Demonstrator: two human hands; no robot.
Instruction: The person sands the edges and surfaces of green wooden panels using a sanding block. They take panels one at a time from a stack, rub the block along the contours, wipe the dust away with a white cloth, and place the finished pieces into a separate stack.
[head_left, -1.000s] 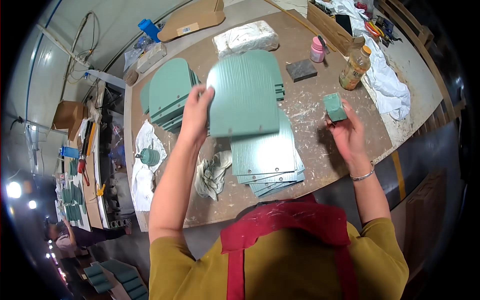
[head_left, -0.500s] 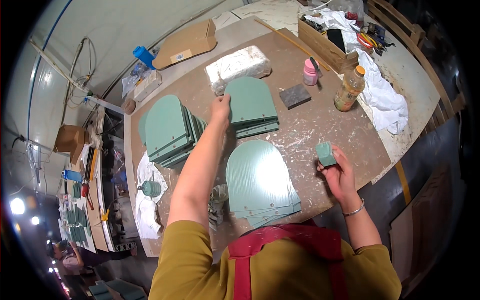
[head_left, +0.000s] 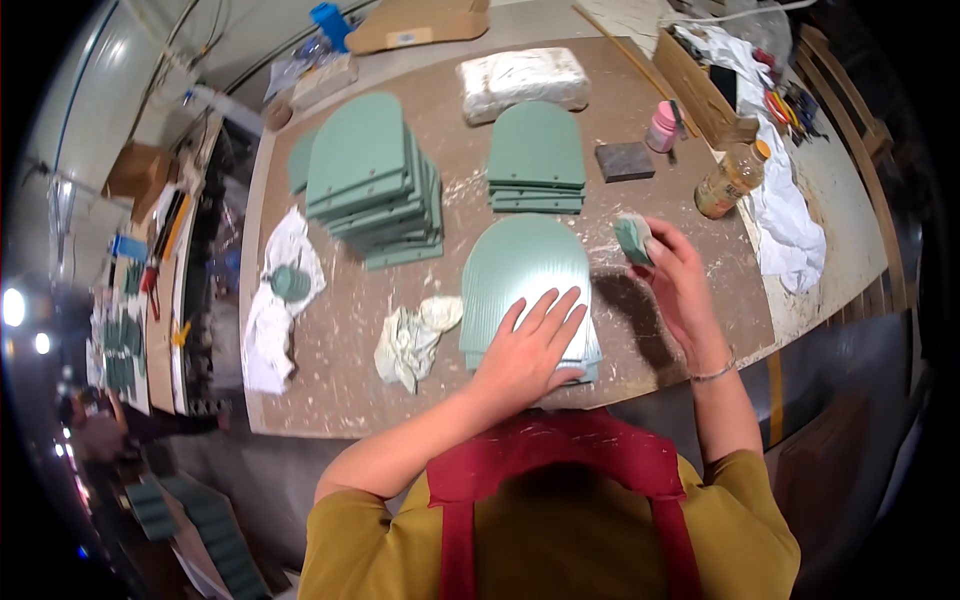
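My left hand (head_left: 535, 345), fingers spread, lies on the near stack of green round-topped panels (head_left: 520, 265). The top panel shines, with fine lines running along it. Up to its right, my right hand (head_left: 678, 268) is closed on a small green block (head_left: 632, 238) with a pale face, held above the table. Beyond the near stack is a shorter pile of matt green panels (head_left: 537, 142), with small holes along the near edge. A taller pile of the same panels (head_left: 358, 145) stands to the left.
A crumpled cloth (head_left: 410, 345) is left of the near stack; farther left a green jar (head_left: 289, 283) sits on white cloth (head_left: 268, 345). A white wrapped bundle (head_left: 522, 82), dark grey block (head_left: 625, 161), pink bottle (head_left: 662, 128) and drink bottle (head_left: 730, 182) stand behind. A person (head_left: 105, 425) is far left.
My left hand has come from the far panel pile to the near stack and now lies flat on it. My right hand has turned the green block and raised it slightly. The view has shifted.
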